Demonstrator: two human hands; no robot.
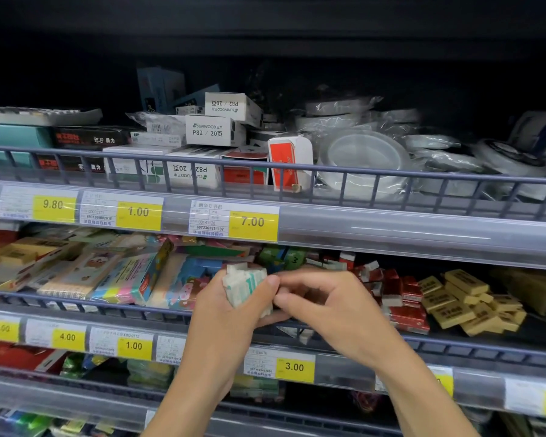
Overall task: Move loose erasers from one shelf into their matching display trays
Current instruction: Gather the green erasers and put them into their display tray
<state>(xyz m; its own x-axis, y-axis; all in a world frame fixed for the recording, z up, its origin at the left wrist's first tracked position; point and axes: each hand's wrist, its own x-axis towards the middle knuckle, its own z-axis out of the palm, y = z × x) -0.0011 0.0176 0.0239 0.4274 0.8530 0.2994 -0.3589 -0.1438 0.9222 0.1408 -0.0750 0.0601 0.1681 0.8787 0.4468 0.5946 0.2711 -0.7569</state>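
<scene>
Erasers [246,287] in white and pale green wrappers sit bunched in the left hand [224,313], whose fingers are clenched around the stack just above the wire rail [76,305] of the middle shelf. The right hand [322,302] meets the stack from the far side, its fingers [273,280] pinching at the edge of the bunch, though what exactly they grip is hard to tell. Beyond the rail to the right of the hands lie red-sleeved erasers [404,298] in a loose heap, and further right a jumble of yellow erasers [464,302], none of them lined up. Left of the hands, behind the same rail, colourful packs [123,275] lean against each other. No display tray can be made out clearly. Judging by the heaps, gathering seems well under way for one kind only; the red and yellow ones look untouched, so most of the sorting appears left.
</scene>
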